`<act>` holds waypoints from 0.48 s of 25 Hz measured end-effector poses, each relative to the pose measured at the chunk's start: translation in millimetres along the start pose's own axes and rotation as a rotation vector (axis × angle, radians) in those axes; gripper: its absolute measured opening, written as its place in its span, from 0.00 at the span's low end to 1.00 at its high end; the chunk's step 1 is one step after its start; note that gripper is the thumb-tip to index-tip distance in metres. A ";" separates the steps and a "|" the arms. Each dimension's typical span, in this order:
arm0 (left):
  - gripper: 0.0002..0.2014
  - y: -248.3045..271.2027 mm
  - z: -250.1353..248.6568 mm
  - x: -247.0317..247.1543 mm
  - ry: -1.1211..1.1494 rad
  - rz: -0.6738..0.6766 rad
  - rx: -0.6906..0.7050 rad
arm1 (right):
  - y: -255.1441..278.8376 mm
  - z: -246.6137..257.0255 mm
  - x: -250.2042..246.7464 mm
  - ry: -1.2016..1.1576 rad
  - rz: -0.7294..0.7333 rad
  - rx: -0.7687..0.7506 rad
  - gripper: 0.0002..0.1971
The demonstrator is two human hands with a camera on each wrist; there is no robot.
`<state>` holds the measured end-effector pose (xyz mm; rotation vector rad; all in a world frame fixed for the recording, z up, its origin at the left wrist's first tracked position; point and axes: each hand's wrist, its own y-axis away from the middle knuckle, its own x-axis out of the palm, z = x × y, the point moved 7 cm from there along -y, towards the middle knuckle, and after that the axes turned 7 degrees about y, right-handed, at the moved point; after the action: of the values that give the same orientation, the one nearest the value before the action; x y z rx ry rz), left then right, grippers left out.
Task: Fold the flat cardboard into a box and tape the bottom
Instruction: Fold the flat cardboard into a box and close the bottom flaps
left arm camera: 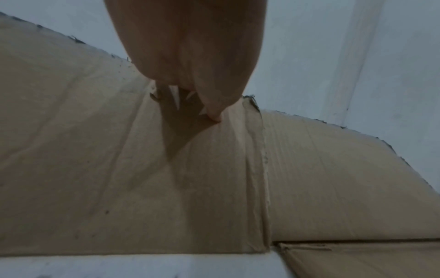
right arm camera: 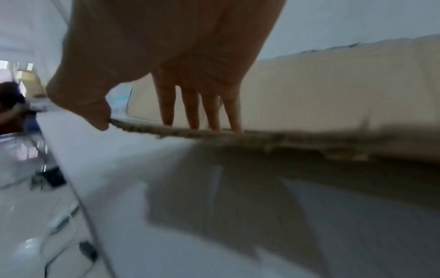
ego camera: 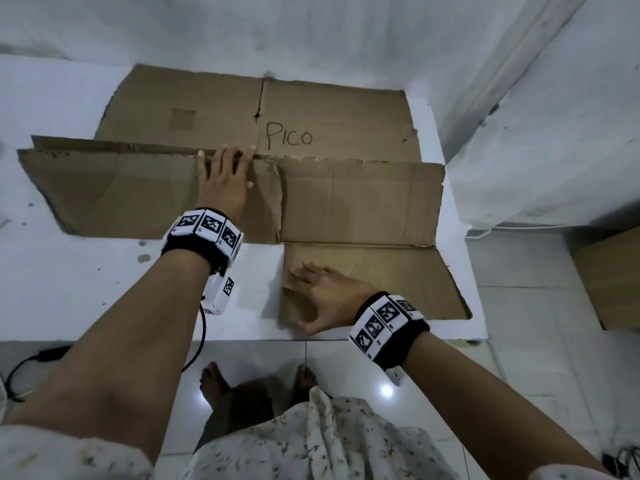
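Note:
A large flat brown cardboard [ego camera: 360,199] marked "PICO" lies spread over the white table [ego camera: 86,278]. My left hand [ego camera: 225,178] rests palm down on its middle panel, fingers straight with their tips at the panel's ragged far edge. The left wrist view shows the left hand [left arm camera: 190,56] with its thumb tip touching the cardboard [left arm camera: 95,150]. My right hand [ego camera: 315,299] holds the near flap [ego camera: 381,282] at its left corner. In the right wrist view the right hand [right arm camera: 166,56] has fingers on top and thumb at the flap's edge [right arm camera: 285,139], which is raised slightly off the table.
White walls close off the back and right of the table. A brown box [ego camera: 613,278] stands on the tiled floor at the right. A black cable [ego camera: 31,362] lies on the floor at the left. My bare feet stand by the table's front edge.

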<state>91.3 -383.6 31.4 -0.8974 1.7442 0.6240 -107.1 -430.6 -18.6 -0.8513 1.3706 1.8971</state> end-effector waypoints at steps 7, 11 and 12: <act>0.27 4.8 -4.1 -4.8 -0.005 -0.003 -0.022 | 15.0 -42.6 -104.5 0.010 -0.388 0.221 0.22; 0.31 4.4 -10.9 -9.5 -0.023 0.062 -0.018 | -0.1 -48.7 -118.6 0.301 -0.720 0.297 0.22; 0.32 3.3 -14.6 -7.6 -0.034 0.105 -0.023 | -3.2 -50.6 -121.0 0.361 -0.770 0.323 0.28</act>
<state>82.1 -390.7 43.4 -0.8107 1.7653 0.7257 -26.9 -493.4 64.2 -1.3473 1.2404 0.9409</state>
